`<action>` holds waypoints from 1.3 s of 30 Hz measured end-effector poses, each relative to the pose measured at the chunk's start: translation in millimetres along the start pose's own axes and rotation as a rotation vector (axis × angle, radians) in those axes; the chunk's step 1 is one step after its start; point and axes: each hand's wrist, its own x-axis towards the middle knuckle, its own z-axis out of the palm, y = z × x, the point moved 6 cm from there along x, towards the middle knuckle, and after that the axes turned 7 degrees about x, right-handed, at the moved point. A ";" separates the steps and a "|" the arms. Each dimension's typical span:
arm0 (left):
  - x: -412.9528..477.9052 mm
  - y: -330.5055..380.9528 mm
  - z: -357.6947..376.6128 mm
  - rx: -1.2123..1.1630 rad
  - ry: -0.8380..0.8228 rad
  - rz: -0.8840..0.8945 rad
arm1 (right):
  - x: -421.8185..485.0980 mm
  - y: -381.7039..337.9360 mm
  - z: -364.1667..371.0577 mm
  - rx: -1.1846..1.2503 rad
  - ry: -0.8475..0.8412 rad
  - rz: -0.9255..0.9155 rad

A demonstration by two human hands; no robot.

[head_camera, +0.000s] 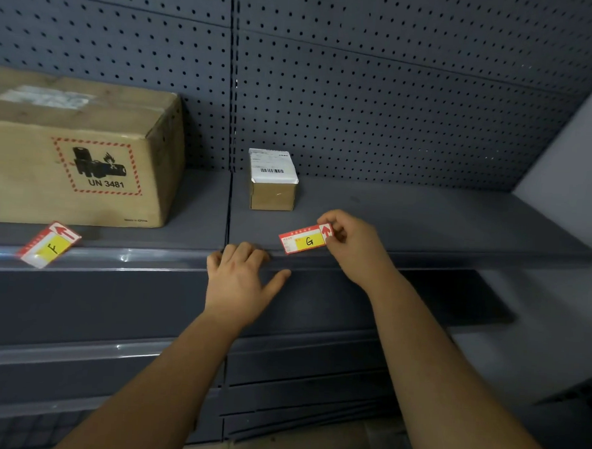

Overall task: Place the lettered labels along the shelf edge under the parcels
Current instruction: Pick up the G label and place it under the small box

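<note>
grey pegboard shelf (425,224), right hand (352,244) pinching g label's (305,240) right end at shelf edge, left hand (240,276) spread flat beside it

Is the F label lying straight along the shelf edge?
No, the F label lies tilted across the shelf edge below the large box, while the right hand pinches the G label.

large carton (68,164): cut by left edge | G label (305,241): right end under right hand (353,249), small print unreadable
</note>
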 end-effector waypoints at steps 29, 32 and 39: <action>-30.1 -48.6 -82.9 -0.157 -0.098 0.154 | -53.0 -41.0 43.9 -0.196 -0.045 -0.102; -46.2 -74.2 -109.7 -0.136 -0.103 0.189 | -78.3 -76.7 66.8 -0.263 -0.072 -0.143; -125.3 -190.1 -196.3 -0.085 -0.068 0.156 | -128.2 -189.8 162.2 -0.280 -0.103 -0.227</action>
